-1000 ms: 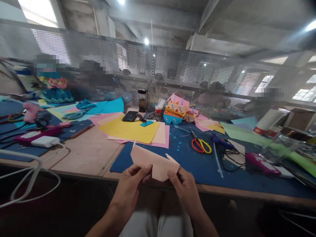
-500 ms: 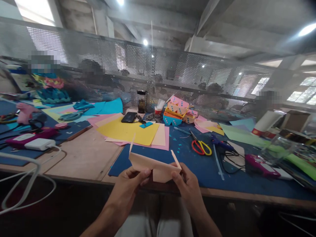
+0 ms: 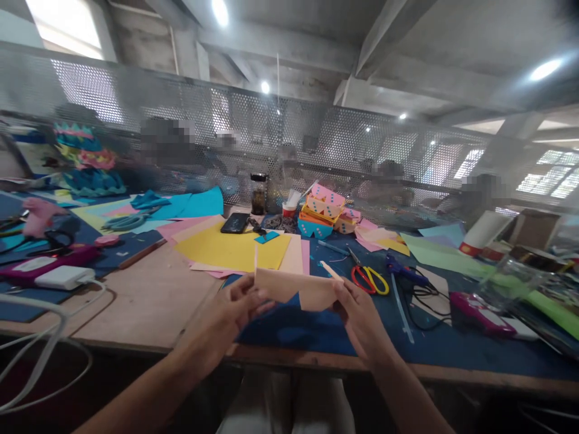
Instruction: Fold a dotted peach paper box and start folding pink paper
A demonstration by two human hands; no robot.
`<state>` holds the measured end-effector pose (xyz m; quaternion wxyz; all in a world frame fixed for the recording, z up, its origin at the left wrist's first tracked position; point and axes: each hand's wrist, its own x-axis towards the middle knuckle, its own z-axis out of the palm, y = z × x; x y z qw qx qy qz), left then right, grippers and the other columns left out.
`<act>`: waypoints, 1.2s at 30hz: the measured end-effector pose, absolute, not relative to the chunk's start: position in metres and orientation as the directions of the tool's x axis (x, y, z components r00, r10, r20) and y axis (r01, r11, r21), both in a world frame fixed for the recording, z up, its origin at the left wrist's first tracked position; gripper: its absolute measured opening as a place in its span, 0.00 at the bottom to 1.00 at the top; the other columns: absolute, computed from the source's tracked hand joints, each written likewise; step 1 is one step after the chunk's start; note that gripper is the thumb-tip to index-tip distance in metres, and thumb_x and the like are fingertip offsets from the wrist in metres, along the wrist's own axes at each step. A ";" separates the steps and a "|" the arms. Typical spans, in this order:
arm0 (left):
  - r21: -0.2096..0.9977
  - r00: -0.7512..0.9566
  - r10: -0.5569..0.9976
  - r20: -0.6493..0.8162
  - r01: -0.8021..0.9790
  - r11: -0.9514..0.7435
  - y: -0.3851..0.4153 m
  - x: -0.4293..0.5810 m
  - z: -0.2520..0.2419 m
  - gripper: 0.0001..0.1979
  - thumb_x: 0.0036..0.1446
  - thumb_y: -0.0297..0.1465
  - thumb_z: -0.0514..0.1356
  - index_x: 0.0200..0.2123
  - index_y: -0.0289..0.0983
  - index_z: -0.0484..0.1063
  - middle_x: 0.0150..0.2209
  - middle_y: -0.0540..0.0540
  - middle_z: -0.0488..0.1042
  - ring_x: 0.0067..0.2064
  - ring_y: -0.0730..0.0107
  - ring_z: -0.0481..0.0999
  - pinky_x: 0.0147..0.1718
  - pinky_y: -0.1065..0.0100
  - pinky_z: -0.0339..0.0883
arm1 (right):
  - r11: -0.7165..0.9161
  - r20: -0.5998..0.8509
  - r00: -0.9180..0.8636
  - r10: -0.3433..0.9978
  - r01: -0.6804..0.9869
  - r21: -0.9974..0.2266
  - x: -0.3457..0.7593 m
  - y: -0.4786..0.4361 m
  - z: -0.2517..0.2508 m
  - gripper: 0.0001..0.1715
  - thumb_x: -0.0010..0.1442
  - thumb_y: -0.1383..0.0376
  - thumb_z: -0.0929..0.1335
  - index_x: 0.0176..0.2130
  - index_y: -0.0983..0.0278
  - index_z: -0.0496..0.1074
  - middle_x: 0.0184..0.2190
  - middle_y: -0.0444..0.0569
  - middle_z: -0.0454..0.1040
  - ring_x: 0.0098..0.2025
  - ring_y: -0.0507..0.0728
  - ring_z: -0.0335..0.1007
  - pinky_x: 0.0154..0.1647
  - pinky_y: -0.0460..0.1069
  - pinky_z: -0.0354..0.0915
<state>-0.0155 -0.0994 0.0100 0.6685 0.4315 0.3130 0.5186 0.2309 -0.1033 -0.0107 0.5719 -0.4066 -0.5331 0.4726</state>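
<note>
Peach paper [image 3: 294, 288], folded into a shallow trough, is pinched at both ends. The left hand [image 3: 230, 313] closes thumb and fingers on the left end, and the right hand [image 3: 362, 316] does the same on the right end. Each grip is pressed onto the paper, and neither is spread. A thin flap stands up at each end of the piece, just above the fingertips.

A second ago the paper was held low, in front of the bench [image 3: 149, 301] edge, with its broad face towards the camera. Now both arms have reached forward and it hangs in the air over the blue mat [image 3: 316, 331], clear of the surface. It is turned nearly edge-on and the flaps are raised. Judging from this, the folding is now being done over the work surface, and the side flaps are already creased upright.

The scissors [image 3: 370, 280] lie on the mat just beyond the right hand. A yellow sheet [image 3: 230, 250] lies behind the paper, on top of pink sheets. Further back are a phone [image 3: 235, 223], a jar [image 3: 258, 193] and a stack of dotted paper boxes [image 3: 323, 211], all in front of the mesh [image 3: 316, 138]. A white charger [image 3: 63, 277] sits well to the left.
</note>
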 end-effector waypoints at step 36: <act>0.956 0.455 0.890 0.006 -0.264 0.129 -0.010 0.009 0.051 0.15 0.51 0.42 0.72 0.31 0.37 0.76 0.29 0.47 0.78 0.28 0.70 0.74 0.27 0.74 0.62 | 0.375 0.355 -0.158 0.922 0.123 -0.919 0.191 -0.008 0.075 0.16 0.65 0.53 0.69 0.35 0.63 0.76 0.32 0.45 0.78 0.36 0.53 0.73 0.41 0.48 0.67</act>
